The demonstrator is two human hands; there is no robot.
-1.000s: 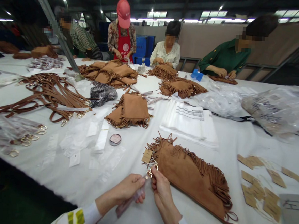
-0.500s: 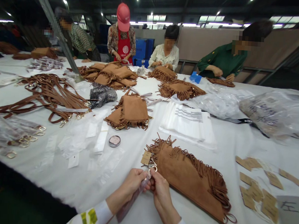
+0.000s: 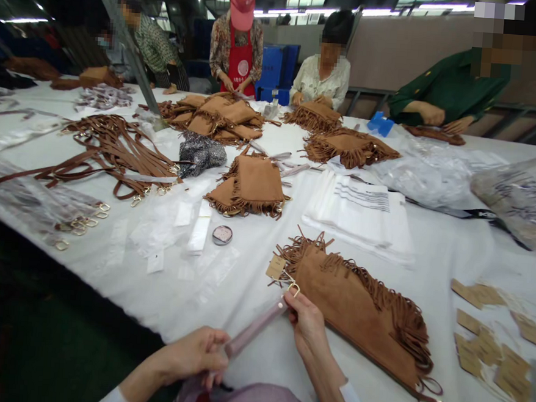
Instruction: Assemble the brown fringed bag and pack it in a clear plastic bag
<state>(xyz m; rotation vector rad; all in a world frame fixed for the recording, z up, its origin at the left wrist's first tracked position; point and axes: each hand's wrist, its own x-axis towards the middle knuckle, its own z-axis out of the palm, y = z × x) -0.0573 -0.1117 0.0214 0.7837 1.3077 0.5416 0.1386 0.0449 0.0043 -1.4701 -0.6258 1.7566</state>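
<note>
A brown fringed bag lies flat on the white table, its upper left end near my hands. My right hand pinches the end of a plastic-wrapped strap at a gold ring beside the bag. Lower and to the left, my left hand is closed on the strap's other visible part, close to the table edge. The strap is stretched diagonally between both hands. A tan paper tag rests by the bag's corner, just above the ring.
Loose tan tags lie at the right. Folded white bags, stacked fringed bags, a round tin, brown straps and wrapped straps are spread over the table. Several people stand across it.
My left hand has moved down and left along the strap, away from my right hand, which stays at the ring. The camera view has shifted, so the table's things appear displaced.
</note>
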